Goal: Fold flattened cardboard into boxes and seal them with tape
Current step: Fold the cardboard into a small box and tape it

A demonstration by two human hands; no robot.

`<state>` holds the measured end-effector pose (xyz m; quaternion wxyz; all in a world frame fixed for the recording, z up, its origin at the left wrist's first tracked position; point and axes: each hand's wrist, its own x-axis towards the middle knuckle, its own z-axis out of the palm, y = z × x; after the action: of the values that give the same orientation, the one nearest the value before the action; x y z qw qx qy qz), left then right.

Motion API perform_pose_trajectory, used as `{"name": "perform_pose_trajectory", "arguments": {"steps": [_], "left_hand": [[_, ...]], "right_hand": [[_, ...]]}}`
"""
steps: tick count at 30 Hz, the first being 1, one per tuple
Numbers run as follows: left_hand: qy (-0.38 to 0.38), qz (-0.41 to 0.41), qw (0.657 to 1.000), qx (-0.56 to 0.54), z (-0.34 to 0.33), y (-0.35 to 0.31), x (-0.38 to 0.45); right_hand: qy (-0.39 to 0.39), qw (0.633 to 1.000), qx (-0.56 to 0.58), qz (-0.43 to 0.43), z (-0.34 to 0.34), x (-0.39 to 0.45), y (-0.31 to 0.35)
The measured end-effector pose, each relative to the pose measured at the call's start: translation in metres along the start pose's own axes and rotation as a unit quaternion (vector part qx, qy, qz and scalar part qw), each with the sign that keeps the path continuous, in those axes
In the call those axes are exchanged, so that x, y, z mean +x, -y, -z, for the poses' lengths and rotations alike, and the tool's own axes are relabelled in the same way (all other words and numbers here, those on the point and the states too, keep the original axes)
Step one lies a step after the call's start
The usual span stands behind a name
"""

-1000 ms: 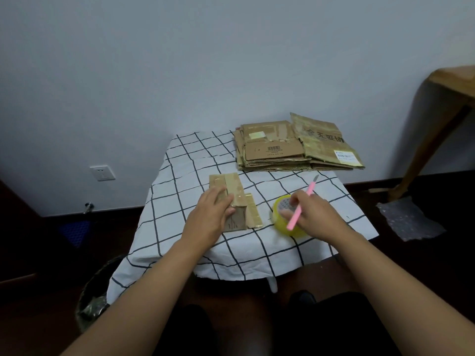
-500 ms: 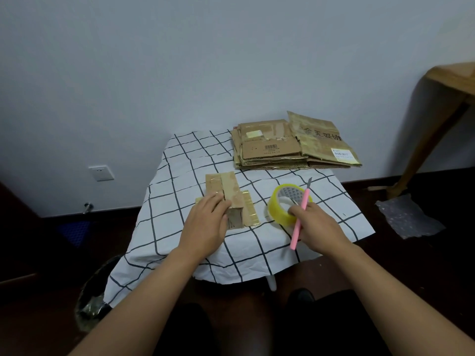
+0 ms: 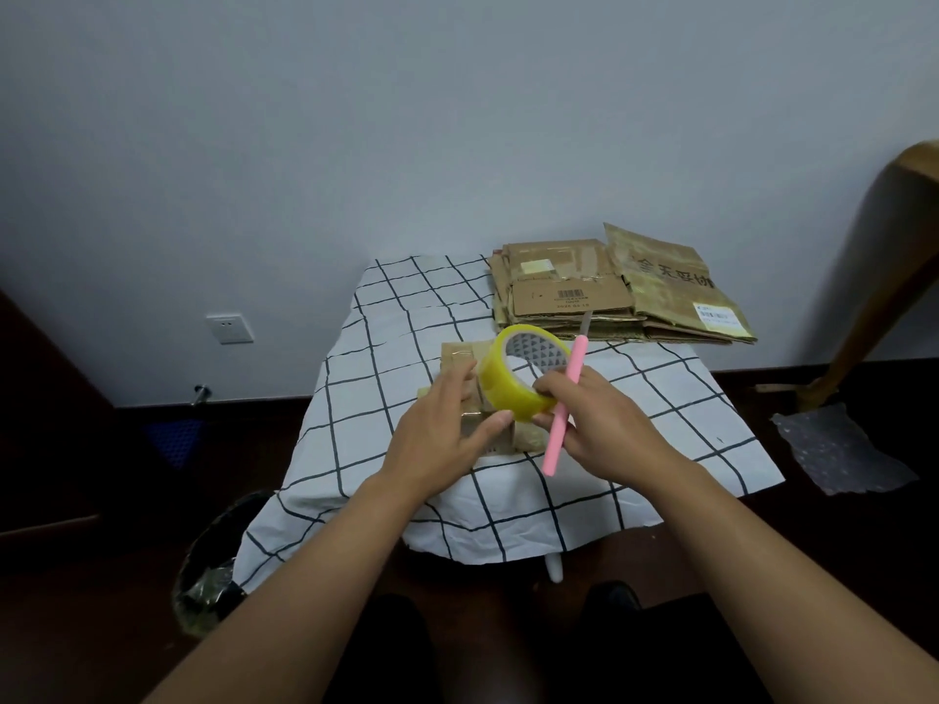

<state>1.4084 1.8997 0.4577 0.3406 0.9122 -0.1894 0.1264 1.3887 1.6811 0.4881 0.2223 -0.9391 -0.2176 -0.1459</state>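
Right hand [image 3: 599, 424] grips tape roll [image 3: 513, 376] and pink knife [image 3: 564, 403].

Lifting yellow tape roll [image 3: 513, 376] off the tablecloth with right hand [image 3: 602, 424], bringing it over the small box [image 3: 488, 424] against left hand [image 3: 447, 429].

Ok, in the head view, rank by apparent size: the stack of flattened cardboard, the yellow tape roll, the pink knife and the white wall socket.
1. stack of flattened cardboard
2. yellow tape roll, though nearer the camera
3. pink knife
4. white wall socket
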Motion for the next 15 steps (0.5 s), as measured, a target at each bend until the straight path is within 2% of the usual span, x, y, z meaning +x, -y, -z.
{"name": "perform_pose_trajectory", "arguments": {"steps": [6,12,15], "left_hand": [[-0.010,0.014,0.999,-0.034,0.006,0.004,0.008],[-0.007,0.021,0.996,-0.081,0.006,0.010,0.008],[-0.011,0.021,0.997,-0.070,0.006,0.014,0.008]], "right_hand": [[0.018,0.999,-0.004,0.032,-0.007,0.004,0.001],[0.039,0.999,-0.009,0.005,-0.004,0.007,0.006],[0.045,0.999,-0.009,0.007,-0.003,0.006,0.008]]}}
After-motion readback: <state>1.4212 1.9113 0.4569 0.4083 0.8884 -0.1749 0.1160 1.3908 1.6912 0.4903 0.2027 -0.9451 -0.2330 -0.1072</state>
